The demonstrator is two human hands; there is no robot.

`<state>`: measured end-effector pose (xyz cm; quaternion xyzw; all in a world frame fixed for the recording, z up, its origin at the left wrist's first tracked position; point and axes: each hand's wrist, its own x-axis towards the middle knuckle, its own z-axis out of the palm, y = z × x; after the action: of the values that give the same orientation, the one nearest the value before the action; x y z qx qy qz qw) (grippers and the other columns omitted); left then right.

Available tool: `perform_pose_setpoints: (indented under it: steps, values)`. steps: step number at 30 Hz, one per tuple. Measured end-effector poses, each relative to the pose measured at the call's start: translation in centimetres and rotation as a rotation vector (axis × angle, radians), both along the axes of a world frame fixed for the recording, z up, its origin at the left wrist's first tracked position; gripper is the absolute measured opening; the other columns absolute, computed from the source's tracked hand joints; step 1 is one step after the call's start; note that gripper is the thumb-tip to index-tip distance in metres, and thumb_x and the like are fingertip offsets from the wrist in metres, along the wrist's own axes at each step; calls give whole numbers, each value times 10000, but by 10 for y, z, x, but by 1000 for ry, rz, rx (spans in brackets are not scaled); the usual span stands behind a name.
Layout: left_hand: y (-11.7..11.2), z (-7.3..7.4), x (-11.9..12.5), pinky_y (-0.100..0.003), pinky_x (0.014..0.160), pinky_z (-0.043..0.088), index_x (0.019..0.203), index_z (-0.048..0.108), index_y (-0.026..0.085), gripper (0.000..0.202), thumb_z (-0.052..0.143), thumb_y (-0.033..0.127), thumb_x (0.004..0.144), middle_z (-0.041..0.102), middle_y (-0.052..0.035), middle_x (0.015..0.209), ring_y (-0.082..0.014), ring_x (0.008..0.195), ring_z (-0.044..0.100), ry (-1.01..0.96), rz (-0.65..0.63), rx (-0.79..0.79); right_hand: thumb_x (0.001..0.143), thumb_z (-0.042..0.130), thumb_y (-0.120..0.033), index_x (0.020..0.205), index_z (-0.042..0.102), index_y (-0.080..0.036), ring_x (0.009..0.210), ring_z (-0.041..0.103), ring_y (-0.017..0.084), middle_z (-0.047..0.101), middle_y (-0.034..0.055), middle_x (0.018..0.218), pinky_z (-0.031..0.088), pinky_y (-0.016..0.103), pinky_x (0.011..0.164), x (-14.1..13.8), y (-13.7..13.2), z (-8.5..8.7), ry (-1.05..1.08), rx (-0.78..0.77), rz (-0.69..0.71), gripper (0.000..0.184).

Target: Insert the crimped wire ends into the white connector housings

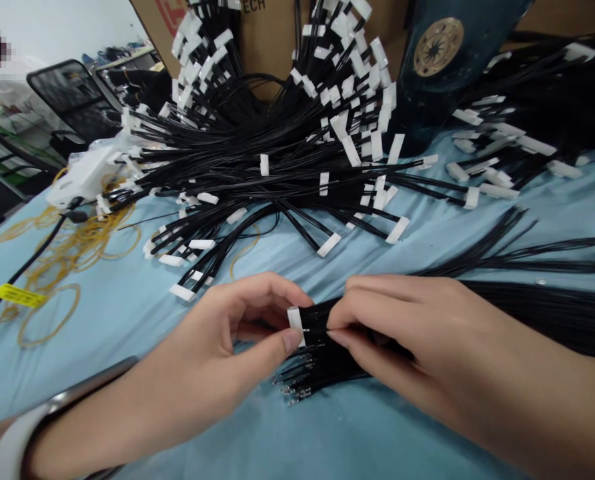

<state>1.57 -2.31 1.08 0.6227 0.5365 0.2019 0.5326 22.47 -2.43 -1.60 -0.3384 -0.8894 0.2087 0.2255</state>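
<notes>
Between the thumb and fingers of my left hand is a white connector housing, with black wires running out of its right side. Close to its right, my right hand pinches a thin black wire whose bare metal tip points at the housing. Below the housing, a bundle of loose black wires with crimped metal terminals fans out on the blue cloth. More black wires stretch away to the right behind my right hand, which hides part of them.
A large heap of black wire harnesses with white connectors lies ahead against a cardboard box. A dark blue bottle stands to its right, beside more harnesses. Yellow rubber bands and a cable with a yellow tag are at left.
</notes>
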Motion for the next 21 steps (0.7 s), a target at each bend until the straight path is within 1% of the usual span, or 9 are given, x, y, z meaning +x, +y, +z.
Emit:
perform_pose_setpoints:
  steps: [6,9,12,15,17,19,21]
  values:
    - [0,1,-2,-168,599,526,907,704,238,78,688,204,839,736,36,758,-139,719,680,2,10,-2,908,451,-27,885,670,-174,645,591,145,645,16,789,467,272,608,6,-1,-2,-45,-37,18,265]
    - [-1,0,-3,-168,594,529,910,708,247,102,676,172,847,735,46,752,-135,716,688,6,13,6,928,432,-31,894,677,-160,650,570,149,626,23,783,445,279,597,5,-2,-5,-30,19,18,279]
    - [-2,-2,-3,-154,602,530,923,725,275,134,695,166,850,743,67,751,-123,717,696,-9,21,35,914,430,-13,795,688,-138,591,504,146,570,22,692,401,286,538,0,-5,-9,7,183,-4,311]
    - [-5,-4,-2,-152,615,547,894,738,295,155,714,157,827,765,80,759,-125,714,708,-29,43,53,919,391,-8,682,659,-171,543,460,151,540,17,623,377,299,491,-4,-8,-10,2,318,-19,393]
    - [-6,-5,-1,-163,624,566,867,742,295,168,711,143,804,778,81,753,-138,708,719,-33,55,45,910,359,4,673,660,-183,557,500,168,579,33,624,416,314,505,-5,-9,-8,-14,339,-6,427]
    - [-7,-6,0,-163,615,570,852,745,301,185,710,132,787,780,89,735,-142,696,727,-46,75,42,885,351,25,675,671,-174,581,546,182,619,57,643,458,327,533,-4,-10,-5,-29,327,25,432]
    - [-8,-6,1,-151,597,563,835,749,309,196,717,125,777,777,98,715,-136,683,728,-67,93,56,871,348,36,660,667,-169,591,566,193,629,73,650,479,336,549,-3,-10,-3,-33,333,59,433]
